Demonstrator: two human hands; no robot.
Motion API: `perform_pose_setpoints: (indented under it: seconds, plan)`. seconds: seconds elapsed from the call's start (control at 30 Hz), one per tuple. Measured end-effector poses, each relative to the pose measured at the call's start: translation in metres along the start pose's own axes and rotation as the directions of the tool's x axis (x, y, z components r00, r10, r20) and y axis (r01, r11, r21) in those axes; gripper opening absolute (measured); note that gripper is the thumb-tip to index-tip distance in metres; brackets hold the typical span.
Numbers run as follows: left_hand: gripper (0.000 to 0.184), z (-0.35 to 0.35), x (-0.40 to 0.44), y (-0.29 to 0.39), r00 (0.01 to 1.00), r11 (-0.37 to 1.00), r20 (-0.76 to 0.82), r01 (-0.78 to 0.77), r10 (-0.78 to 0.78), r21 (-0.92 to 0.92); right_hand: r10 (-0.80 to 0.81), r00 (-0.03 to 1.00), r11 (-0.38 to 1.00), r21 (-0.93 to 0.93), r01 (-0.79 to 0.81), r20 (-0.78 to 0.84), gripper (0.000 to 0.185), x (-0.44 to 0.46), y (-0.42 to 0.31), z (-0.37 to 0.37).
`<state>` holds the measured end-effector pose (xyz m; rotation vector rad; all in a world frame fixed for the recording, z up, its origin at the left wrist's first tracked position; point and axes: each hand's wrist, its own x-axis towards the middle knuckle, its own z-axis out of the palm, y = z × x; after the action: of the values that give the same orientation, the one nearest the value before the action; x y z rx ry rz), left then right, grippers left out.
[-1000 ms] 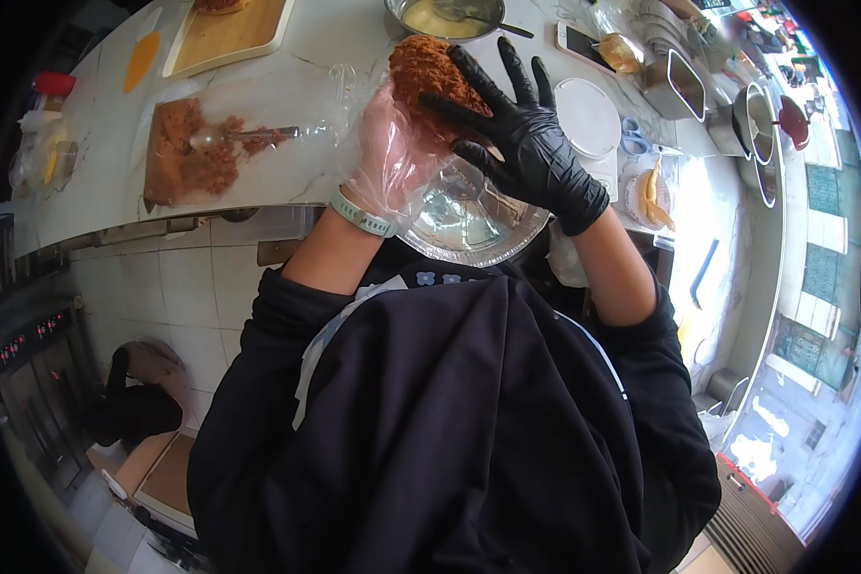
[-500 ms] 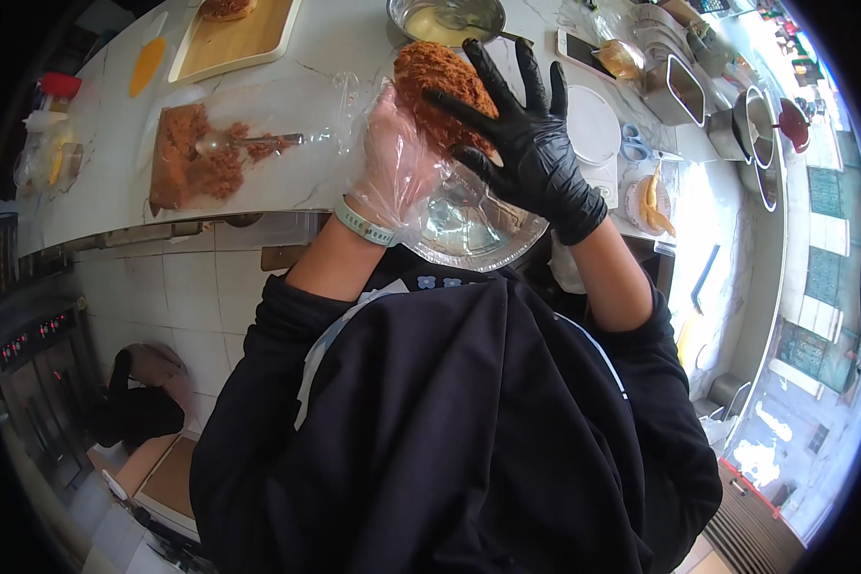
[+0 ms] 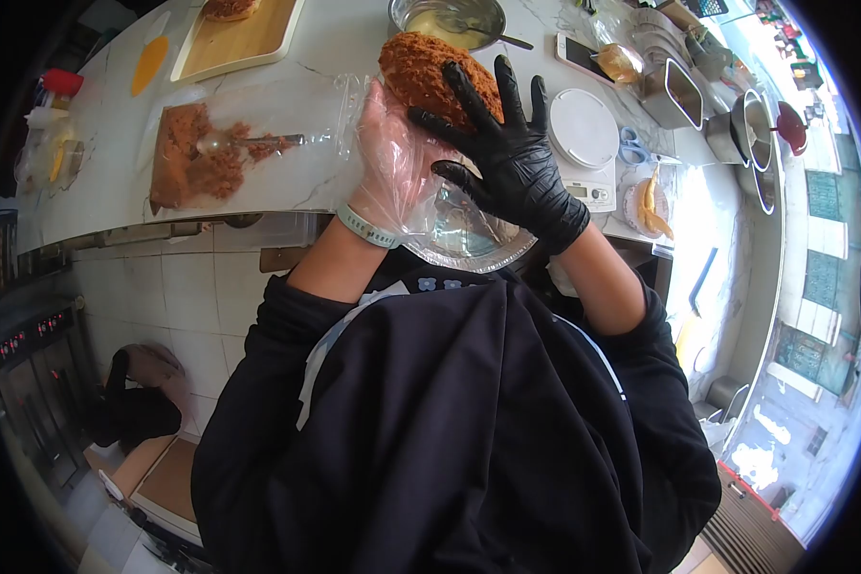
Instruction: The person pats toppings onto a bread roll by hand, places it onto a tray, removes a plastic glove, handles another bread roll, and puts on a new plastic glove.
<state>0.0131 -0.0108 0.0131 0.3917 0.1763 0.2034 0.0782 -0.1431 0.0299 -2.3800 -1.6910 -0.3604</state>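
A bread roll (image 3: pixel 425 75) coated in reddish-brown shreds, which look like meat floss, is held up over the counter's front edge. My left hand (image 3: pixel 392 158), in a clear plastic glove, cradles it from the left and below. Black-gloved, my right hand (image 3: pixel 517 163) has its fingers spread over the roll's right side; whether the fingertips touch it I cannot tell. Beneath both hands is a round foil tray (image 3: pixel 474 256), partly hidden. To the left, a heap of the same shreds (image 3: pixel 187 163) lies on a clear plastic sheet, with a metal spoon (image 3: pixel 222 143) in it.
Behind the roll stands a metal bowl (image 3: pixel 493 27) of pale yellow cream with a utensil. A white kitchen scale (image 3: pixel 584 129), blue scissors (image 3: pixel 631 145) and a phone (image 3: pixel 576 50) lie to the right. A wooden tray (image 3: pixel 225 43) with another coated roll sits back left.
Both hands and the roll have shifted slightly left and away from me. The right hand has moved left, exposing more of the scale.
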Motion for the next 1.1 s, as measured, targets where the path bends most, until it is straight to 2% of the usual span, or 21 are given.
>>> perform_pose_setpoints:
  seconds: [0.1, 0.37, 0.47, 0.57, 0.6, 0.7, 0.77, 0.8, 0.93, 1.03, 1.07, 1.1]
  plan:
    - [0.063, 0.0, -0.002, 0.003, 1.0, 0.994, -0.025, 0.005, -0.002, 0.108, -0.001, 1.0, 1.0, -0.026, 0.0, -0.025, 0.05, 0.001, -0.001, -0.003]
    - [0.063, -0.008, 0.0, 0.0, 1.0, 1.0, 0.029, 0.0, 0.0, 0.029, 0.005, 0.999, 0.999, -0.037, -0.007, -0.045, 0.053, 0.003, 0.001, -0.004]
    - [0.063, -0.006, 0.001, -0.001, 0.999, 0.999, 0.037, -0.028, 0.028, -0.016, 0.054, 0.995, 0.998, -0.035, -0.057, -0.082, 0.053, 0.009, 0.001, -0.011]
    - [0.062, -0.005, 0.002, -0.004, 0.998, 0.998, 0.042, -0.049, 0.05, -0.04, 0.034, 0.999, 0.996, -0.082, -0.034, -0.009, 0.053, 0.011, 0.005, -0.007]
    - [0.062, -0.005, 0.003, -0.003, 0.997, 0.997, 0.044, -0.059, 0.061, -0.043, 0.049, 0.998, 0.998, -0.045, -0.051, -0.048, 0.053, 0.012, 0.006, -0.009]
    - [0.061, -0.01, 0.003, 0.0, 0.991, 0.989, 0.133, 0.05, -0.032, -0.139, 0.093, 0.987, 0.995, 0.037, -0.089, -0.129, 0.053, 0.012, 0.014, -0.014]
    - [0.061, -0.01, 0.003, 0.001, 0.991, 0.991, 0.13, 0.06, -0.044, -0.122, 0.122, 0.981, 0.992, 0.038, -0.118, -0.149, 0.053, 0.012, 0.022, -0.014]
    - [0.061, -0.01, 0.002, 0.0, 0.99, 0.992, 0.129, 0.065, -0.05, -0.113, 0.096, 0.992, 0.995, -0.008, -0.097, -0.079, 0.053, 0.01, 0.021, -0.014]
    - [0.058, -0.008, 0.003, -0.004, 0.992, 0.989, 0.117, 0.069, -0.053, -0.129, 0.117, 0.983, 0.993, 0.011, -0.117, -0.143, 0.054, 0.014, 0.027, -0.017]
    - [0.058, -0.002, -0.002, -0.006, 0.994, 0.993, 0.065, 0.096, -0.091, -0.068, 0.048, 0.996, 0.997, -0.056, -0.052, -0.071, 0.054, 0.02, 0.027, -0.022]
    - [0.057, 0.0, -0.004, -0.008, 0.991, 0.992, 0.09, 0.107, -0.1, -0.071, -0.017, 0.999, 0.999, -0.035, 0.015, -0.036, 0.056, 0.02, 0.03, -0.022]
    - [0.056, 0.002, -0.007, -0.009, 0.987, 0.99, 0.115, 0.118, -0.109, -0.074, -0.017, 0.998, 0.998, 0.065, 0.021, -0.06, 0.057, 0.021, 0.033, -0.021]
